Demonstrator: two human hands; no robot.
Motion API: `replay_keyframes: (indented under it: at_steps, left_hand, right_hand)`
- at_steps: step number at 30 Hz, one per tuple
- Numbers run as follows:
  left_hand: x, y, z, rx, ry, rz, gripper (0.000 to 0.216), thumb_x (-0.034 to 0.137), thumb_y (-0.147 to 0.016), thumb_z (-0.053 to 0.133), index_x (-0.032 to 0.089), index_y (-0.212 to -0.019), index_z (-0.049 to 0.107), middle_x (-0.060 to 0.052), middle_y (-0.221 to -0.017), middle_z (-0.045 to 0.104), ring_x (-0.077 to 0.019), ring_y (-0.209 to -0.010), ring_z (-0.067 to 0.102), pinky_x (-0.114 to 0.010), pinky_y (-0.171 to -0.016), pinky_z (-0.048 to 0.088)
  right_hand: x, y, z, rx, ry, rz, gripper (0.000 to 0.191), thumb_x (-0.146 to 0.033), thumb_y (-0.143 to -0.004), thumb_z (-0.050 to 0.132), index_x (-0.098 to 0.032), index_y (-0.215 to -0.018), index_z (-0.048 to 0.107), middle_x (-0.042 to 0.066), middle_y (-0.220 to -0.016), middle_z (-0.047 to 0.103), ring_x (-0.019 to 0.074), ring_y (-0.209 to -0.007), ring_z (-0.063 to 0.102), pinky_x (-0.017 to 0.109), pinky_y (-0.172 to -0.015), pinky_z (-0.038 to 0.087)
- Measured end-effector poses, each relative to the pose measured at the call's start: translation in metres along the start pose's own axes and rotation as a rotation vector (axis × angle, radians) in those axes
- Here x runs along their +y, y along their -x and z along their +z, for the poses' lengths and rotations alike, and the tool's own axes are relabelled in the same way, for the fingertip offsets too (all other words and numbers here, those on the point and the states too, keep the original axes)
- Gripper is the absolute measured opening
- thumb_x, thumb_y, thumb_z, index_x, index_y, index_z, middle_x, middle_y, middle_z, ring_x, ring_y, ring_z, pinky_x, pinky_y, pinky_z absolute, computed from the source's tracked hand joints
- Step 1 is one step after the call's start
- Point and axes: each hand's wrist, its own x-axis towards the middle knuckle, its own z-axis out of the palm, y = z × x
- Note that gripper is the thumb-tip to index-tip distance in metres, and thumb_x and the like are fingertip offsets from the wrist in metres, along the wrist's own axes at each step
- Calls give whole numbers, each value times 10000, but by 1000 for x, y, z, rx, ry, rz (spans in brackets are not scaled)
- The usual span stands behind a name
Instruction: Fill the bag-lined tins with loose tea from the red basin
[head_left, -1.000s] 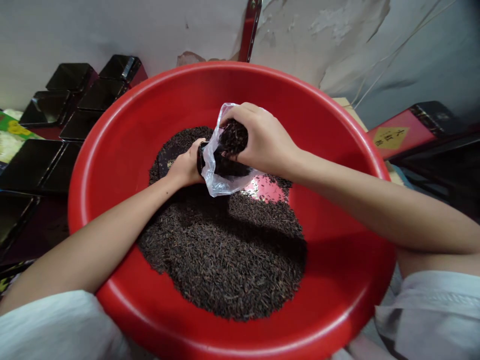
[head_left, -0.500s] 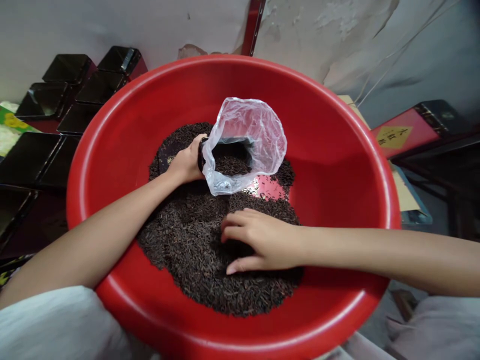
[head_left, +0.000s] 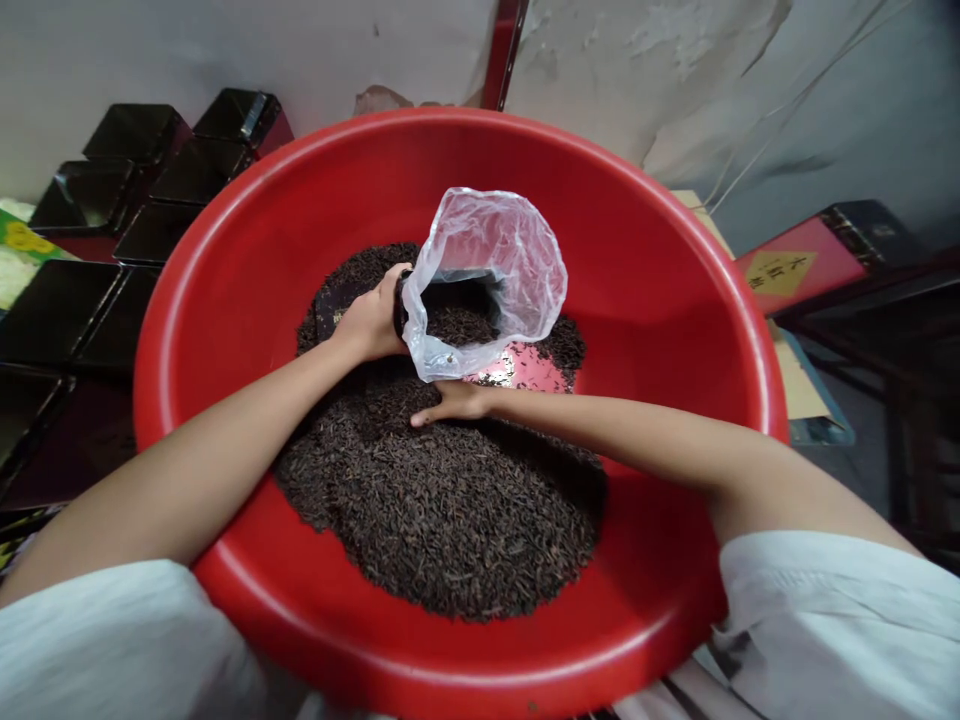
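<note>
My left hand (head_left: 373,318) is closed around the side of a dark tin. The tin lies tilted in the tub with its mouth towards me. A clear plastic bag (head_left: 529,270) lines it and flares out past the mouth, with dark loose tea leaves (head_left: 457,326) inside. Just below the bag's lower edge is my right hand (head_left: 456,402), thumb stretched out over the tea heap (head_left: 450,520); the bag hides its other fingers. A pink panel (head_left: 529,370), strewn with leaves, shows under the bag. Beside my left hand, a dark surface (head_left: 334,308) with lettering lies among the leaves.
The big red tub (head_left: 675,620) surrounds both hands with its raised rim. Several dark square tins (head_left: 56,310) stand close at the left. To the right lies a pink and black tin (head_left: 806,265) with a yellow label. A wall (head_left: 630,70) rises behind.
My right hand has moved forward and left, from above the middle of the tea heap to just under the bag's mouth. My left hand still holds the tin in nearly the same place.
</note>
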Motion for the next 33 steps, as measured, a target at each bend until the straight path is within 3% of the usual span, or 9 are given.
replay_keyframes:
  at_steps: [3,7,10,13,15,18,24,29,33]
  left_hand:
    - [0,1,0,8,-5,3,929,303,-631,688,109,-1433,261,-211,-1362,517,-368,-1178,574,-393,-960,480]
    - [1,2,-2,-12,-9,-25,891,332,-659,666,174,-1430,249,-163,-1311,574,-353,-1155,592,-366,-941,483]
    - [2,2,-2,-12,-9,-39,848,304,-667,650,209,-1416,266,-131,-1266,610,-346,-1138,602,-359,-922,490]
    - [2,2,-3,-10,-7,-33,870,290,-655,646,169,-1424,255,-164,-1293,588,-360,-1139,599,-379,-925,490]
    - [2,2,-3,-15,-7,-26,897,298,-650,645,136,-1433,237,-190,-1312,568,-366,-1155,589,-393,-942,483]
    - [0,2,-2,-21,-3,-22,919,315,-644,651,125,-1438,230,-203,-1337,545,-355,-1180,576,-386,-968,470]
    - [-1,1,1,-6,-10,-19,892,324,-636,669,178,-1421,271,-173,-1351,542,-334,-1182,579,-349,-956,471]
    - [0,1,0,9,-30,-10,873,313,-627,695,173,-1400,315,-170,-1309,572,-335,-1138,603,-357,-922,486]
    - [1,1,-1,1,-36,-18,834,342,-635,687,180,-1381,353,-160,-1262,599,-333,-1106,617,-360,-894,496]
  right_hand:
    - [-12,11,-1,-86,-123,-82,1143,-560,-563,792,-113,-1466,253,162,-1550,271,288,-1422,291,404,-1208,190]
    - [-25,26,-2,-176,-205,-141,1051,-397,-538,833,-138,-1423,327,135,-1486,396,250,-1337,426,351,-1173,282]
    - [-33,36,-2,-148,-115,-22,901,-318,-512,823,-118,-1312,458,134,-1344,540,281,-1209,525,392,-1105,367]
    - [-38,47,1,-79,-106,131,603,-242,-511,760,-120,-1074,582,87,-1067,654,257,-982,606,387,-928,479]
    - [-42,54,4,-42,-215,196,411,-204,-494,722,-147,-878,585,26,-856,635,195,-809,592,342,-798,501]
    - [-48,67,7,-58,-446,250,284,-163,-467,687,-176,-701,527,-35,-690,560,127,-664,521,289,-667,479]
    - [-61,88,2,-83,-728,339,261,-155,-463,712,-156,-695,594,-32,-687,604,121,-665,562,278,-678,492]
    - [-80,104,-18,-42,-760,364,252,-175,-460,755,-168,-647,585,-32,-671,613,122,-656,571,264,-641,501]
    - [-99,121,-38,-19,-796,325,275,-176,-482,751,-174,-729,631,-10,-732,669,147,-704,624,276,-685,535]
